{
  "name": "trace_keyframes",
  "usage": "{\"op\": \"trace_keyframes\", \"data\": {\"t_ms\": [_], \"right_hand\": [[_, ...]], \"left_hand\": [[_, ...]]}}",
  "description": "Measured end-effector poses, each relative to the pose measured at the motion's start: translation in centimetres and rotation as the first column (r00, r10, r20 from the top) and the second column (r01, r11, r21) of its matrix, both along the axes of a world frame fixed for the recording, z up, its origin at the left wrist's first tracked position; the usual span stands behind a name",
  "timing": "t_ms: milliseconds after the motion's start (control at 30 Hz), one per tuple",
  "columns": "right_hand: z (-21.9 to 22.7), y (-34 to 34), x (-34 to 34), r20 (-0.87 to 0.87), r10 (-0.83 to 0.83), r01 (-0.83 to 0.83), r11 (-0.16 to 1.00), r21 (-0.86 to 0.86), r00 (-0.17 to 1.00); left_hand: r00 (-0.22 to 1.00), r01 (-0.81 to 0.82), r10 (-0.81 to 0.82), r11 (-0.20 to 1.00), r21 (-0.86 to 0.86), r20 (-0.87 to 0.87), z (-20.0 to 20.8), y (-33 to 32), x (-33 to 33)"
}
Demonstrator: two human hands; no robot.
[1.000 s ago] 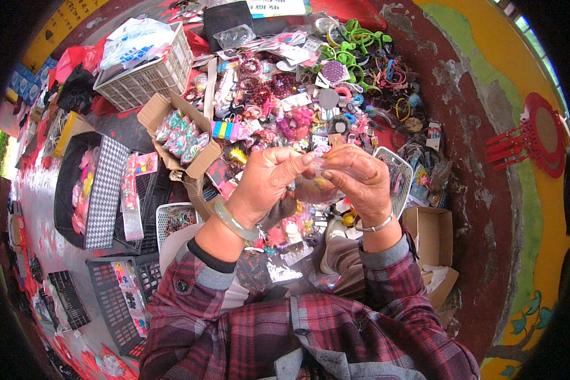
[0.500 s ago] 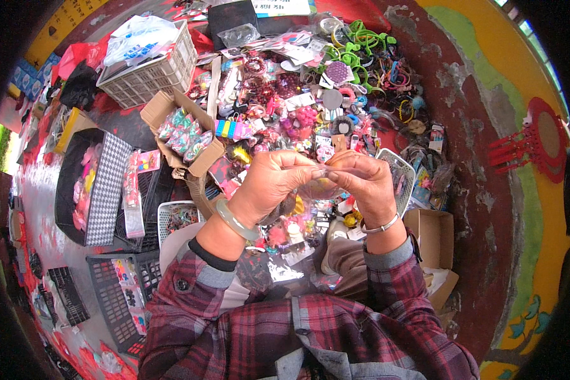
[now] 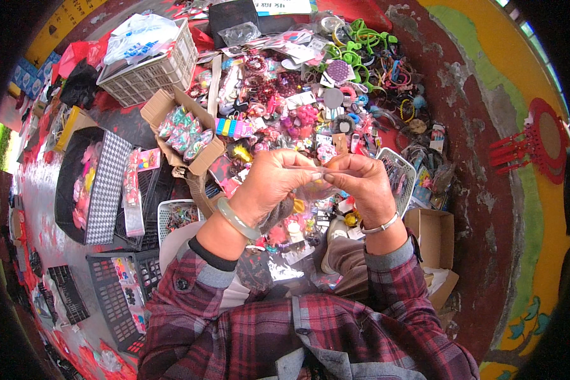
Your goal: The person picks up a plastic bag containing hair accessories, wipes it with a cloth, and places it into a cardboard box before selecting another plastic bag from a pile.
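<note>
My left hand (image 3: 274,182) and my right hand (image 3: 366,185) meet in front of me, thumbs and fingertips pinched together. Between them they hold the upper edge of a small clear plastic bag (image 3: 315,190). Its contents are hard to make out against the clutter behind. A dark grey fuzzy thing (image 3: 276,216) shows just under my left hand; whether it is in the bag I cannot tell. Below and beyond my hands spreads a heap of colourful hair accessories, with a pink flower-like scrunchie (image 3: 306,114) and several green headbands (image 3: 359,54).
An open cardboard box (image 3: 208,163) of wrapped pieces stands left of the heap, near a beige plastic crate (image 3: 147,85). A houndstooth box (image 3: 111,190) and a black basket (image 3: 107,291) lie further left. White baskets (image 3: 406,166) and an open carton (image 3: 438,237) stand at right.
Both hands keep their pinch on the clear bag, the right shifting slightly. The grey fuzzy thing now shows more, lower beside my left wrist.
</note>
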State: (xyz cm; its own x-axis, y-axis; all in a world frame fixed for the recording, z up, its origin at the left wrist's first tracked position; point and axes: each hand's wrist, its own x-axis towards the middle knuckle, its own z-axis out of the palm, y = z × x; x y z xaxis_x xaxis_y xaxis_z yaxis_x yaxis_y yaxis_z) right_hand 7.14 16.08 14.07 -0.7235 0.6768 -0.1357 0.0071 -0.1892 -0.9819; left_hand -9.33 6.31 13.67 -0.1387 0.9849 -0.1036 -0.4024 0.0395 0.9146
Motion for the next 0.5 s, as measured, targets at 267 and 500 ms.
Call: {"op": "trace_keyframes", "data": {"t_ms": [267,500], "right_hand": [[-0.81,-0.24,-0.32,-0.086,-0.002,0.028,0.954,0.298,0.996],[0.12,0.39,-0.03,0.089,0.015,-0.058,0.865,0.498,0.996]], "left_hand": [[0.993,-0.037,0.038,0.999,0.019,-0.108,0.28,-0.38,0.13],[0.975,-0.062,0.067,0.998,0.031,-0.212,-0.3,-0.31,-0.14]]}}
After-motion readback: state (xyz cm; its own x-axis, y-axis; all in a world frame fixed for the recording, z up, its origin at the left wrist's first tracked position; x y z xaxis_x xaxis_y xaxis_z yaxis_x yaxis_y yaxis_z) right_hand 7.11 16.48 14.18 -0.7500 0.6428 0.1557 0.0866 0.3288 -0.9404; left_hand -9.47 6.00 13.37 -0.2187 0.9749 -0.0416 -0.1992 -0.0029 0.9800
